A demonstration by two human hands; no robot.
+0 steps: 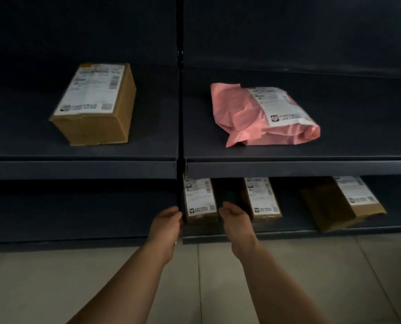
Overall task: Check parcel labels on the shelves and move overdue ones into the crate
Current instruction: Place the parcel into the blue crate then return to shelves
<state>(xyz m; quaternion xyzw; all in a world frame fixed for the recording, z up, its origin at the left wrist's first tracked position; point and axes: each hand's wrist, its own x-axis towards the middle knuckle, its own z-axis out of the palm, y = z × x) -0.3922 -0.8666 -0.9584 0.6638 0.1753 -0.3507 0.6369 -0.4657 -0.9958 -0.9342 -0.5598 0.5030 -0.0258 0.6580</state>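
Note:
On the lower shelf a narrow cardboard parcel (200,202) with a white label stands between my two hands. My left hand (167,224) is at its left side, my right hand (235,218) at its right, fingers loosely curved; neither clearly touches it. To the right stand a second narrow parcel (262,199) and a wider tilted box (349,202). The upper shelf carries a brown labelled box (96,106) on the left and a pink plastic mailer (260,115) on the right. No crate is in view.
Dark shelving (77,169) with a vertical post (179,90) divides left and right bays. The lower left bay (77,213) holds nothing visible. Pale tiled floor (54,288) lies in front of the shelves.

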